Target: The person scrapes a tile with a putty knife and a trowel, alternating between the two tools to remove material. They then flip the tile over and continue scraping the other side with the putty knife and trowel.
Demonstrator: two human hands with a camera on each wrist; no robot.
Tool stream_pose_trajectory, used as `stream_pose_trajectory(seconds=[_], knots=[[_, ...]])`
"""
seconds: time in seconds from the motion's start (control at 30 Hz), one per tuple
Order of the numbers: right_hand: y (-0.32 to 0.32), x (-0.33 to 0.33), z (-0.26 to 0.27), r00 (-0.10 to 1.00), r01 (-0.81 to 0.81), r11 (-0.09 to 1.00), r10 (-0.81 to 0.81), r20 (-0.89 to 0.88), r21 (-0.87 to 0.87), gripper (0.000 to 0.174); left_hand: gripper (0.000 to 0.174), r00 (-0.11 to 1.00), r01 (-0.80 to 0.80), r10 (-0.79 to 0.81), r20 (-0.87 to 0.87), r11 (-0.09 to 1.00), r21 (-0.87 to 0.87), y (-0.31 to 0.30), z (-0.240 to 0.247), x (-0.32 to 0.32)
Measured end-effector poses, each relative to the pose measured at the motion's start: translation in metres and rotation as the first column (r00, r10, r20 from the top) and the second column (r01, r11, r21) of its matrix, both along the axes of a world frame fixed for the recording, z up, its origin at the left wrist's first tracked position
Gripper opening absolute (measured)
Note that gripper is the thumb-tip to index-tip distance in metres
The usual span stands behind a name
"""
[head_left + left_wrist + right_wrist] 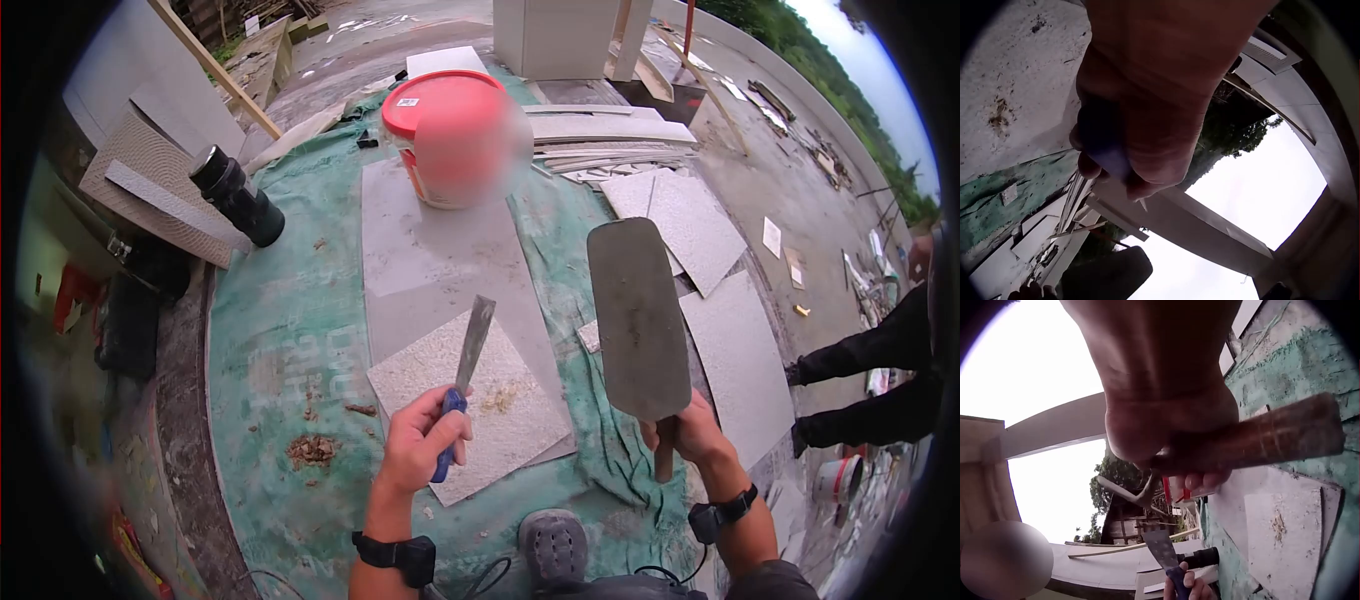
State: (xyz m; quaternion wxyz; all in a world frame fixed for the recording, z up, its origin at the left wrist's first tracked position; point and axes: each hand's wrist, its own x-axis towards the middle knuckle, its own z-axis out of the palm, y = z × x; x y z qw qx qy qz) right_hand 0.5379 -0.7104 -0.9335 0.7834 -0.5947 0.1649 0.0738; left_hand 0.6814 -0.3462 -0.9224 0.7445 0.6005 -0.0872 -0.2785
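My left hand point(425, 438) grips the blue handle of a putty knife point(475, 345), its narrow metal blade pointing up and away. In my right hand point(690, 432) is the wooden handle of a trowel point(640, 320), whose broad grey rectangular face is raised. The two tools are apart. Below the putty knife lies a rough whitish tile point(520, 420) with brown crumbs on it, on a larger grey board point(440, 290). In the left wrist view the fingers point(1141, 144) wrap the blue handle; the right wrist view has the wooden handle point(1272, 434) within the hand.
A bucket point(445, 130) with a red lid stands on the board's far end. Green cloth point(280, 350) covers the floor, with a black bottle point(238, 195) at left and brown debris point(313, 450). More tiles point(740, 360) lie at right, near another person's dark-clothed limbs point(870, 380).
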Motion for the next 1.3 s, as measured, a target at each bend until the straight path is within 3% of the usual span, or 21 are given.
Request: stream_pose_trajectory(seconds=[0.07, 0.13, 0.2, 0.37, 0.47, 0.57, 0.6, 0.67, 0.73, 0.77, 0.8, 0.93, 1.0, 1.13, 1.17, 1.23, 1.3], knots=[[0.008, 0.008, 0.009, 0.993, 0.080, 0.995, -0.075, -0.091, 0.061, 0.032, 0.043, 0.995, 0.101, -0.102, -0.013, 0.994, -0.052, -0.008, -0.002, -0.013], [0.016, 0.015, 0.007, 0.973, 0.169, 0.970, -0.136, -0.189, 0.173, 0.034, 0.044, 0.989, 0.149, -0.149, -0.014, 0.989, 0.011, -0.018, -0.001, -0.031], [0.022, 0.017, 0.008, 0.971, 0.174, 0.977, -0.149, -0.185, 0.127, 0.036, 0.047, 0.972, 0.200, -0.218, 0.091, 0.964, 0.173, -0.026, -0.005, -0.044], [0.033, 0.023, 0.012, 0.969, 0.177, 0.979, -0.156, -0.191, 0.098, 0.042, 0.051, 0.950, 0.248, -0.279, 0.139, 0.947, 0.202, -0.041, -0.008, -0.063], [0.029, 0.019, 0.004, 0.971, 0.162, 0.956, -0.110, -0.213, 0.244, 0.038, 0.048, 0.941, 0.279, -0.303, 0.149, 0.946, 0.163, -0.043, -0.005, -0.061], [0.029, 0.018, 0.008, 0.971, 0.107, 0.937, -0.028, -0.236, 0.333, 0.041, 0.051, 0.938, 0.332, -0.339, 0.067, 0.938, 0.095, -0.043, 0.001, -0.058], [0.031, 0.016, 0.009, 0.972, 0.104, 0.938, -0.025, -0.236, 0.332, 0.041, 0.050, 0.938, 0.347, -0.346, -0.034, 0.938, 0.023, -0.042, 0.002, -0.057], [0.035, 0.010, 0.007, 0.968, -0.046, 0.938, 0.127, -0.217, 0.344, 0.056, 0.049, 0.924, 0.353, -0.357, -0.135, 0.934, -0.053, -0.040, 0.003, -0.052], [0.040, 0.004, 0.003, 0.949, -0.053, 0.922, 0.167, -0.269, 0.385, 0.057, 0.048, 0.913, 0.361, -0.377, -0.157, 0.924, -0.124, -0.038, 0.002, -0.047], [0.042, 0.001, 0.000, 0.927, -0.058, 0.903, 0.207, -0.313, 0.425, 0.059, 0.048, 0.912, 0.360, -0.377, -0.159, 0.924, -0.125, -0.037, 0.003, -0.044], [0.040, -0.007, -0.012, 0.939, -0.079, 0.855, 0.237, -0.251, 0.512, 0.043, 0.049, 0.920, 0.327, -0.352, -0.172, 0.931, -0.161, -0.037, 0.006, -0.040], [0.049, -0.017, -0.004, 0.931, -0.094, 0.873, 0.248, -0.269, 0.479, 0.038, 0.052, 0.945, 0.176, -0.238, -0.226, 0.949, -0.263, -0.027, 0.009, -0.026], [0.047, -0.021, -0.011, 0.914, -0.101, 0.860, 0.279, -0.296, 0.500, 0.038, 0.052, 0.960, 0.112, -0.171, -0.222, 0.961, -0.254, -0.023, 0.011, -0.021], [0.047, -0.012, -0.012, 0.907, -0.110, 0.828, 0.310, -0.286, 0.550, 0.049, 0.051, 0.954, 0.157, -0.218, -0.207, 0.948, -0.277, -0.019, 0.005, -0.025], [0.045, -0.010, -0.014, 0.909, -0.106, 0.830, 0.305, -0.285, 0.548, 0.049, 0.050, 0.952, 0.201, -0.246, -0.184, 0.952, -0.232, -0.018, 0.006, -0.027], [0.043, -0.006, -0.017, 0.928, -0.049, 0.734, 0.285, -0.241, 0.678, 0.042, 0.050, 0.949, 0.244, -0.274, -0.159, 0.952, -0.185, -0.018, 0.004, -0.031], [0.036, -0.006, -0.016, 0.925, -0.023, 0.784, 0.253, -0.285, 0.620, 0.042, 0.048, 0.979, 0.198, -0.199, -0.039, 0.980, -0.008, -0.016, -0.001, -0.036]])
